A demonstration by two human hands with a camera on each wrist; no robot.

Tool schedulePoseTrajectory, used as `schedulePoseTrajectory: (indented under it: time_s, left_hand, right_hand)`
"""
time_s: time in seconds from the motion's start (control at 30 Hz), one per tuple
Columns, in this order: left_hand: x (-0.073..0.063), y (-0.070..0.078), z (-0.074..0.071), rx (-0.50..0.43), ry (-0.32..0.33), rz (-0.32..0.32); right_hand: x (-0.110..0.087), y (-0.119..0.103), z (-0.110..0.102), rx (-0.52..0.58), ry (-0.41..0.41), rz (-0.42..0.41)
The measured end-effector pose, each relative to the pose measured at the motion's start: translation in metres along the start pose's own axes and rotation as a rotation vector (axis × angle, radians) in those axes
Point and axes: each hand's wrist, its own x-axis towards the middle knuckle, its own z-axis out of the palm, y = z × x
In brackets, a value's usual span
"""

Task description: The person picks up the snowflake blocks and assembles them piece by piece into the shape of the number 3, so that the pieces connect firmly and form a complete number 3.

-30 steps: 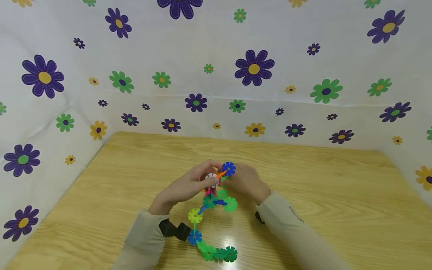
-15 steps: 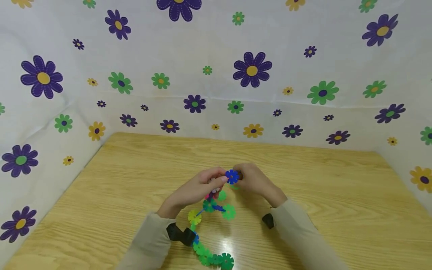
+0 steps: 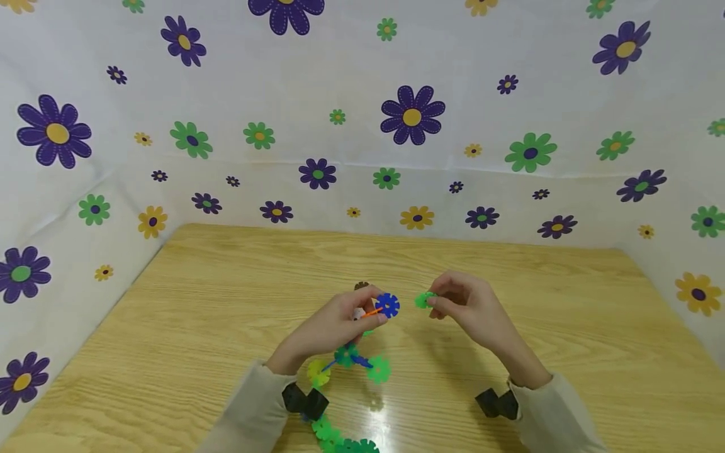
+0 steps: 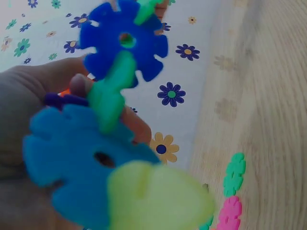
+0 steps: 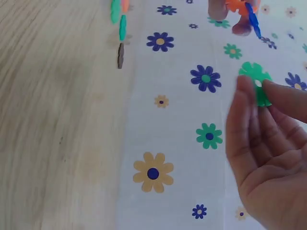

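Note:
My left hand (image 3: 325, 330) grips a chain of notched plastic snowflake discs, its fingers near an orange disc (image 5: 236, 5). A blue disc (image 3: 387, 305) joins the orange one and juts out past the fingertips. To the right, my right hand (image 3: 470, 308) pinches a loose green snowflake disc (image 3: 423, 300) between thumb and fingers, a short gap away from the blue one. Below the left hand hang more linked discs, among them teal (image 3: 346, 354), light green (image 3: 379, 370) and yellow (image 3: 318, 372). The left palm and fingers cover part of the chain.
A brown disc (image 3: 361, 285) peeks out behind the left hand. The chain's green end (image 3: 362, 447) reaches the bottom edge of the head view. Under everything is a wooden table (image 3: 538, 302), with a flower-print cloth (image 3: 351, 75) behind it.
My right hand has moved right, away from the left hand, and the green disc now shows in its fingers. The left hand and chain have shifted slightly lower in view.

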Motion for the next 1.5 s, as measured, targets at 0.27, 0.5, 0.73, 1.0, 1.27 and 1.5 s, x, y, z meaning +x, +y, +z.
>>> schedulePoseTrajectory:
  time_s: [0.27, 0.5, 0.73, 1.0, 1.27, 1.5]
  left_hand:
    - [-0.002, 0.000, 0.001, -0.002, -0.065, 0.026]
    - [-0.002, 0.000, 0.003, 0.015, -0.100, 0.030]
    - [-0.002, 0.002, 0.005, 0.009, -0.108, -0.009]
    - [-0.002, 0.002, 0.006, -0.044, -0.083, -0.047]
    - [-0.001, -0.001, 0.006, -0.157, -0.111, -0.018]
    - [-0.001, -0.005, 0.003, -0.270, -0.171, 0.032]
  right_hand:
    - [-0.001, 0.007, 0.007, 0.166, -0.051, -0.204]
    - [-0.003, 0.009, 0.012, 0.198, -0.060, -0.241]
    - [-0.003, 0.009, 0.012, 0.214, -0.071, -0.244]
    - [-0.003, 0.015, 0.014, 0.285, -0.078, -0.241]
    - [-0.002, 0.021, 0.022, 0.397, -0.098, -0.319]
    - [-0.002, 0.021, 0.026, 0.339, -0.116, -0.372]
